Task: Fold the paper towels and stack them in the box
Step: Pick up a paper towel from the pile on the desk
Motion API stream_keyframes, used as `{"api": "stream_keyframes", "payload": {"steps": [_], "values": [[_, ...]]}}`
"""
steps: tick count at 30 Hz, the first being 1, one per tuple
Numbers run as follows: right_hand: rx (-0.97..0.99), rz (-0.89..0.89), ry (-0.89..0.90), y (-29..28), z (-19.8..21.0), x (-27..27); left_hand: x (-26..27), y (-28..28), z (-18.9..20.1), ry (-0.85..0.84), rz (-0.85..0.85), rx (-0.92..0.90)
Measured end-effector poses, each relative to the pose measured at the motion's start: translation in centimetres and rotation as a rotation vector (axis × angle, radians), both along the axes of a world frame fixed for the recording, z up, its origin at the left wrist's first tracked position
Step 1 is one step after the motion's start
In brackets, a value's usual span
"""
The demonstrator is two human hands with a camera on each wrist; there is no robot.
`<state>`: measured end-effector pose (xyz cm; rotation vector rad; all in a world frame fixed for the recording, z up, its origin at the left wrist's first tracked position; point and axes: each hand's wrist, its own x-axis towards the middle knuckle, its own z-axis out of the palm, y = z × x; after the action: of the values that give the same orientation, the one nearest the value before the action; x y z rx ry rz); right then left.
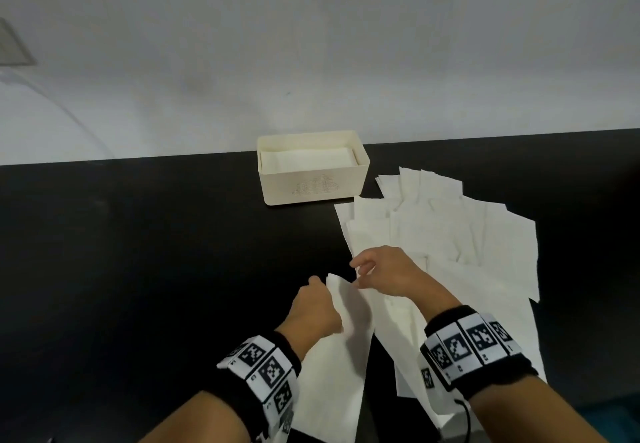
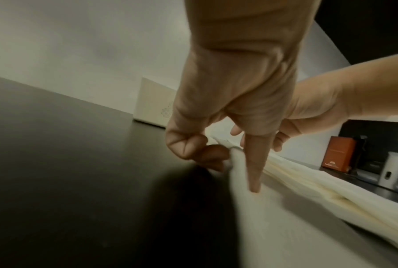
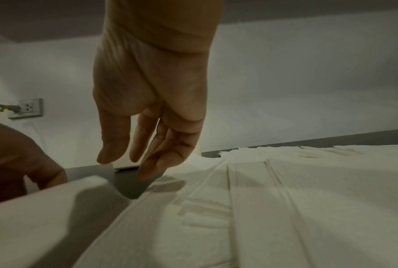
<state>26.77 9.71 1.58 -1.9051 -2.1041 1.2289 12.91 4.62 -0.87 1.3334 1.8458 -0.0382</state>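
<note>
A cream box (image 1: 313, 184) stands at the table's back edge with folded towels (image 1: 308, 161) inside. To its right, a loose pile of unfolded paper towels (image 1: 467, 234) spreads toward me. My left hand (image 1: 317, 307) pinches the top edge of one paper towel (image 1: 346, 349), which is lifted off the table and hangs toward me. In the left wrist view its fingers (image 2: 188, 145) curl on that towel (image 2: 262, 217). My right hand (image 1: 377, 274) hovers just right of it over the pile's near corner. Its fingers (image 3: 152, 143) are relaxed and hold nothing.
The black table (image 1: 138, 269) runs left of the hands, and a white wall stands behind it. A wall socket (image 3: 25, 108) with a plugged cable is on the left. An orange box (image 2: 337, 156) and a white device (image 2: 392, 168) stand far right.
</note>
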Motion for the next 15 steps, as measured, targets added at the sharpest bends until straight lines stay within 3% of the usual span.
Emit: {"api": "stream_keyframes", "payload": {"steps": [3, 6, 11, 15], "values": [[-0.011, -0.005, 0.018, 0.2, 0.3, 0.1, -1.0, 0.7, 1.0, 0.009, -0.083, -0.002], [-0.086, -0.02, 0.105, 0.7, 0.9, 0.2, -3.0, 2.3, 3.7, -0.123, 0.011, 0.092], [-0.156, -0.082, 0.353, 2.2, 2.3, -0.1, -5.9, 6.2, 9.0, -0.892, 0.527, 0.281], [-0.135, -0.195, 0.651, 4.8, 3.5, -0.9, -7.0, 10.0, 11.0, -1.215, 0.802, 0.392]]}}
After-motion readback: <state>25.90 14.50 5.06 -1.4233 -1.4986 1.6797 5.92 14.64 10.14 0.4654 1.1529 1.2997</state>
